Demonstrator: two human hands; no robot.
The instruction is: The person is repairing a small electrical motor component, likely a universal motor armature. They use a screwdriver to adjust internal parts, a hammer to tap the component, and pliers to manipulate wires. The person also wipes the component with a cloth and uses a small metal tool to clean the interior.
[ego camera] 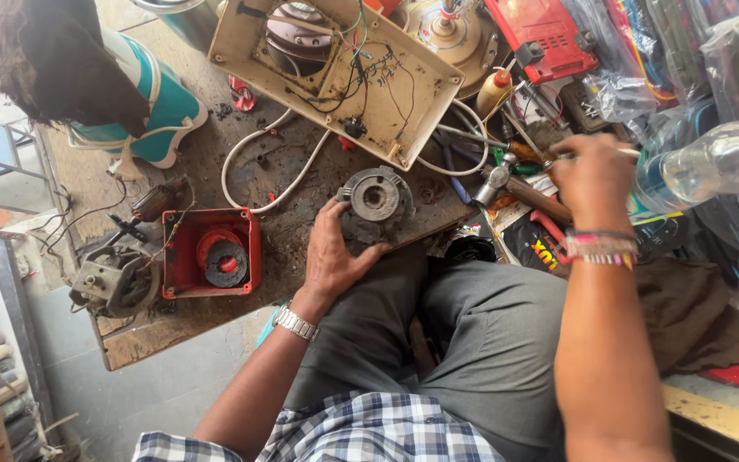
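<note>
My left hand (333,252) grips a round grey metal motor part (375,200) at the near edge of a dirty wooden workbench (138,334). The part has a dark central hole and lies flat. My right hand (594,178) reaches to the right into a pile of tools, its fingers closed around something thin among them; what it holds I cannot make out. A hammer with a wooden handle (515,190) lies just left of that hand. I wear a metal watch on the left wrist and coloured bands on the right.
A cream appliance housing (335,73) with loose wires lies open at the back. A red square housing (209,252) and a grey motor (115,281) sit on the left. A white cable (254,154) loops across the bench. Plastic bags and a clear bottle (716,162) crowd the right.
</note>
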